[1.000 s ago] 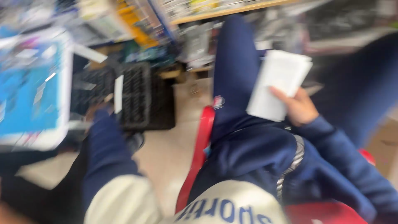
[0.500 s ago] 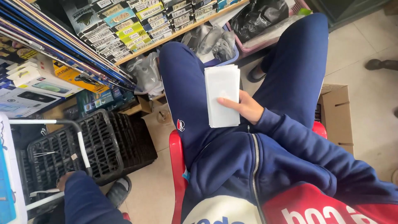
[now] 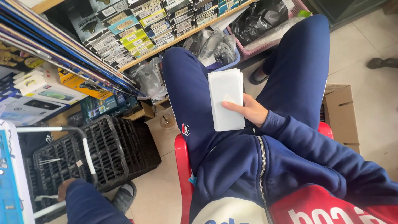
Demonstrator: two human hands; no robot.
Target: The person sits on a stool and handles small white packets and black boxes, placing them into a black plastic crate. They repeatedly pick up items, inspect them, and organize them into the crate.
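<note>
— What did the right hand [image 3: 248, 111] have hold of?

— A stack of white sheets [image 3: 226, 98], pinched near its lower right edge. The thumb lay flat across the top sheet and the fingers were curled underneath, so the hand was closed on the stack, though only loosely.

— And where did the stack sit?

— It rested on the person's left thigh [image 3: 195, 103], long side running up the leg, in dark blue trousers. The person was seated on a red chair [image 3: 182, 174] with both legs stretched forward.

— What of the left hand [image 3: 64, 188]?

— It was low at the left, reaching into a black plastic crate [image 3: 103, 153] on the floor. Only the back of it showed beyond the blue sleeve (the fingers were hidden behind the crate's edge), so I could not tell whether it was open or shut.

— Anything else about?

— A white tube frame [image 3: 85, 149] crossed the crate. Behind were a wooden shelf [image 3: 174, 41] lined with small boxes, a pink basket [image 3: 269, 43] holding black plastic bags, and a cardboard box [image 3: 340, 112] at the right beside the chair.
</note>
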